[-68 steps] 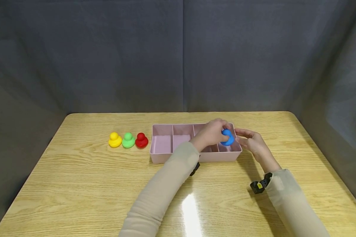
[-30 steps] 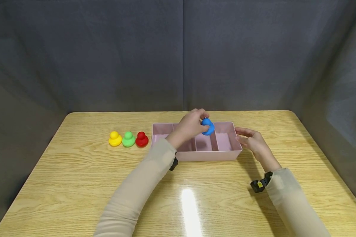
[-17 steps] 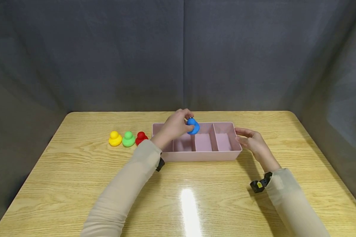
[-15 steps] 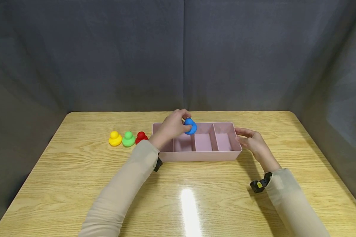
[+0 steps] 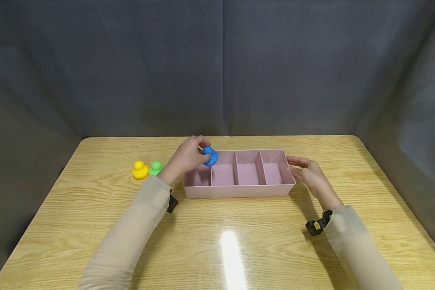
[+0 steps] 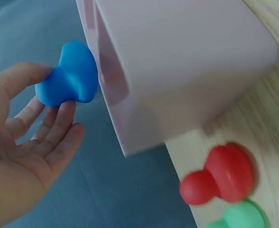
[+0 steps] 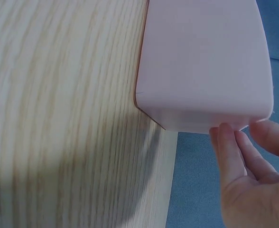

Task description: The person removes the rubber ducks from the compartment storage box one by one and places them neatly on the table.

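Observation:
My left hand (image 5: 188, 155) pinches a smooth blue piece, a round bulb on a wide flared base (image 5: 209, 156), between thumb and fingers. It hangs over the leftmost part of a pink divided box (image 5: 239, 191), near the rim. In the left wrist view the blue piece (image 6: 66, 78) lies beside the box's open side. My right hand (image 5: 309, 175) rests at the box's right end; in the right wrist view its outstretched fingers (image 7: 229, 154) touch the end wall. A red piece of the same shape (image 6: 220, 175) shows in the left wrist view, hidden behind my left hand in the head view.
Left of the box stand a yellow piece (image 5: 140, 171) and a green piece (image 5: 155, 167), the green one partly covered by my left arm. Upright dividers part the box. It sits on a wooden table (image 5: 268, 241) with a dark grey curtain (image 5: 217, 80) behind.
My left hand has lifted the blue piece from the box's rightmost compartment and carried it left across the box to the leftmost one. My right hand stays at the box's right end.

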Tool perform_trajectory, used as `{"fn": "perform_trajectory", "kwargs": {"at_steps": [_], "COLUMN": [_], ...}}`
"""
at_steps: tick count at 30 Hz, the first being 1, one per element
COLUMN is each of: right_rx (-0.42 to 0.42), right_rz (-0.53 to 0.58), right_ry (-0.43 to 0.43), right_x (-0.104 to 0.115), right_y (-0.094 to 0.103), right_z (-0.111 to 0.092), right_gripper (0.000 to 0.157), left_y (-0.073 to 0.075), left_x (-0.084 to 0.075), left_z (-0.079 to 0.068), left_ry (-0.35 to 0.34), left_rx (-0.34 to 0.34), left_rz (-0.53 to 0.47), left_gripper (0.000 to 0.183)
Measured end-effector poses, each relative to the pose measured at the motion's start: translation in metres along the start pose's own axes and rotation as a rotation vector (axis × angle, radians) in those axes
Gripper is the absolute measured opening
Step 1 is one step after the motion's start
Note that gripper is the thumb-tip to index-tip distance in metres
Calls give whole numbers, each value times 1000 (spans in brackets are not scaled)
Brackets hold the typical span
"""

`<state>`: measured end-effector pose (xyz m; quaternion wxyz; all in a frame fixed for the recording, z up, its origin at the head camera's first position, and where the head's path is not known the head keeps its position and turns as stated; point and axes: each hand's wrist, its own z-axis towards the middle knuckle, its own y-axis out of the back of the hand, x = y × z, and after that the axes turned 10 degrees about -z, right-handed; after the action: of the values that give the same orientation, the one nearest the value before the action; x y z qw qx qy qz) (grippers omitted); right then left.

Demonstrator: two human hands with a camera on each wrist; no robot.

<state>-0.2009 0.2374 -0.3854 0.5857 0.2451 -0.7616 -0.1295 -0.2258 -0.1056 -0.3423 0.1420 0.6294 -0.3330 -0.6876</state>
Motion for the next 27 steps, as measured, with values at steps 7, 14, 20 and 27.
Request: {"fn": "perform_trajectory", "kwargs": {"at_steps": [7, 14, 20, 27], "right_rx": [8, 7, 2, 4], "right_rz": [8, 22, -3, -13], "right_ry": [1, -3, 12, 15], "right_x": [0, 3, 3, 2], "right_y": [0, -2, -3, -4], "right_z": [-1, -1, -1, 0], "right_gripper": [54, 53, 52, 51], "left_y": [19, 39, 56, 70], "left_x": [16, 26, 28, 37], "left_z": [-14, -26, -37, -46], "left_ry": [56, 78, 94, 137], "left_rx": [-13, -32, -57, -85], "left_rz": [-16, -20, -3, 27], "left_gripper": [38, 39, 41, 41]}}
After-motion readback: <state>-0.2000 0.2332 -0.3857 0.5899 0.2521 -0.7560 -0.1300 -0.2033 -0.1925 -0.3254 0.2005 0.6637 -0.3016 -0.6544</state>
